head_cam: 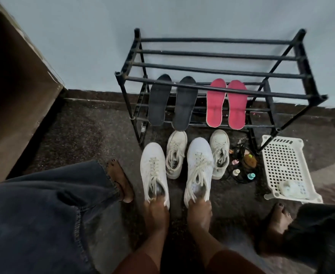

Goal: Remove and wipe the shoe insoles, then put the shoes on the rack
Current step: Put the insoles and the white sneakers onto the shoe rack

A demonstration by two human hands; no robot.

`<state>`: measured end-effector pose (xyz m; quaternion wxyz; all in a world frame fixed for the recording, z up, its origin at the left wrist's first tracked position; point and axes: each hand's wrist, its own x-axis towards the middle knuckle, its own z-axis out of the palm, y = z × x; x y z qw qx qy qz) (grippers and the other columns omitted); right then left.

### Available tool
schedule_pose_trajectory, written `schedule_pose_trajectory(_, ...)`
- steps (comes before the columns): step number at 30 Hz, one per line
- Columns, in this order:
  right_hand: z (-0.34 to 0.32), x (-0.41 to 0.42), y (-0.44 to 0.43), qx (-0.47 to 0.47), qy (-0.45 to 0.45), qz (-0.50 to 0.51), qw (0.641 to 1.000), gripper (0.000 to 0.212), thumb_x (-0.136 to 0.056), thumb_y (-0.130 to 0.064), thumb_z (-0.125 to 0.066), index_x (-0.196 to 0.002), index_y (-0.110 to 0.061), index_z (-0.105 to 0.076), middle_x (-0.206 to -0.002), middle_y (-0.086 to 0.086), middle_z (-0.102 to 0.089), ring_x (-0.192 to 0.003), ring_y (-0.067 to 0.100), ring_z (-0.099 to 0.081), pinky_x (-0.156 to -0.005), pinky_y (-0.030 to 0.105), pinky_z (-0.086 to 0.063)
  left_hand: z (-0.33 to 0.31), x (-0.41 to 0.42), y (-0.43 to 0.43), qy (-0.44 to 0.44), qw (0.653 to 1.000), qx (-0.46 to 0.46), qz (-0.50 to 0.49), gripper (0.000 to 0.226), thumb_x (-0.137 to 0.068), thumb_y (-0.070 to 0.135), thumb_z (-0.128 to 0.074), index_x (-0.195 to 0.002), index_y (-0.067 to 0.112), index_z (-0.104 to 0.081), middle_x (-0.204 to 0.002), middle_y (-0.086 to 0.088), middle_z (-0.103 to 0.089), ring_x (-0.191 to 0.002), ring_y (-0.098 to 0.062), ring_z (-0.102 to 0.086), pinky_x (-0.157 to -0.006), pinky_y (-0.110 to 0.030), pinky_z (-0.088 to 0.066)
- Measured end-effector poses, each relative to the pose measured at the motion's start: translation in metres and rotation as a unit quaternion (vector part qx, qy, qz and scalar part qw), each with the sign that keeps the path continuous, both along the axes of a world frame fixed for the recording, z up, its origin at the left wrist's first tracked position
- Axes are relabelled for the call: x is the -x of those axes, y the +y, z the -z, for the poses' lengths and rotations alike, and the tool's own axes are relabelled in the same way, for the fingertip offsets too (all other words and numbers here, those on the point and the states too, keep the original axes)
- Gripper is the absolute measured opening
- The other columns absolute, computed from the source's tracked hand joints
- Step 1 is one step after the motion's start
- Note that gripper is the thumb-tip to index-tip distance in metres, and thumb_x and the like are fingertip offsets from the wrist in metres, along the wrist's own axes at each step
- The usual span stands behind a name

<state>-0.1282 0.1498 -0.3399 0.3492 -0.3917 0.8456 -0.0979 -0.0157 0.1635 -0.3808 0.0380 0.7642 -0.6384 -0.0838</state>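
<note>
While each hand grips 1 of 4 white shoes [186, 165], 4 insoles [196, 102] line the rack [218, 66].

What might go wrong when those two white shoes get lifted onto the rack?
The rack shelves are only spaced bars, so a shoe set unevenly might tip or slip through. The left hand and right hand each grip a white sneaker only at the heel; loose laces may snag. Four insoles could get knocked.

Four white shoes [154, 171]; two black insoles [158, 99]; two pink insoles [215, 102]; one black rack [218, 66]; one white basket [285, 163].
</note>
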Motion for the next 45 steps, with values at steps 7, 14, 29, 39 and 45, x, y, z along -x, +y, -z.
schedule_pose_trajectory(7,-0.039,-0.003,0.048,0.05,-0.018,0.044,0.998,0.031,-0.093,-0.02,-0.044,-0.107,0.001,-0.062,-0.105,0.018,-0.049,-0.096,0.034,-0.055,-0.083,0.033,-0.042,-0.033,0.009,0.045,0.088,0.996,-0.034,-0.004,0.027,-0.061,0.018,-0.047,-0.073,0.017,-0.071,-0.059,-0.004,-0.061,-0.062,-0.031,-0.064,-0.058,-0.034,-0.053)
schedule_pose_trajectory(14,-0.083,-0.001,0.069,0.103,-0.011,0.036,0.994,0.034,-0.095,-0.026,-0.046,-0.103,0.003,-0.062,-0.112,0.019,-0.048,-0.098,0.036,-0.055,-0.083,0.034,-0.042,-0.104,0.026,0.054,0.115,0.993,0.039,-0.004,0.021,-0.06,0.017,-0.047,-0.064,0.02,-0.067,-0.066,0.002,-0.064,-0.06,-0.029,-0.059,-0.045,-0.029,-0.047)
schedule_pose_trajectory(29,-0.213,0.002,-0.012,0.289,0.026,0.018,0.957,0.026,-0.092,-0.019,-0.047,-0.1,0.003,-0.058,-0.104,0.022,-0.051,-0.09,0.038,-0.054,-0.072,0.034,-0.038,-0.24,0.009,-0.029,0.103,0.975,0.195,0.019,0.022,-0.084,0.011,-0.058,-0.104,0.016,-0.065,-0.099,-0.004,-0.065,-0.099,-0.029,-0.052,-0.068,-0.038,-0.049)
schedule_pose_trajectory(39,-0.284,-0.002,-0.11,0.33,0.047,-0.051,0.941,0.022,-0.086,-0.011,-0.051,-0.099,0.003,-0.061,-0.1,0.025,-0.061,-0.093,0.038,-0.058,-0.071,0.033,-0.043,-0.308,-0.016,-0.135,0.089,0.973,0.21,0.04,0.031,-0.087,0.011,-0.046,-0.115,0.013,-0.059,-0.12,-0.006,-0.058,-0.111,-0.03,-0.046,-0.087,-0.034,-0.04)
schedule_pose_trajectory(45,-0.283,-0.011,-0.164,0.326,0.045,-0.095,0.939,0.022,-0.085,-0.012,-0.054,-0.101,0.002,-0.06,-0.103,0.023,-0.061,-0.095,0.037,-0.059,-0.07,0.03,-0.042,-0.305,-0.02,-0.179,0.092,0.979,0.175,0.051,0.032,-0.084,0.007,-0.047,-0.114,0.01,-0.057,-0.118,-0.008,-0.058,-0.111,-0.03,-0.046,-0.084,-0.034,-0.04)
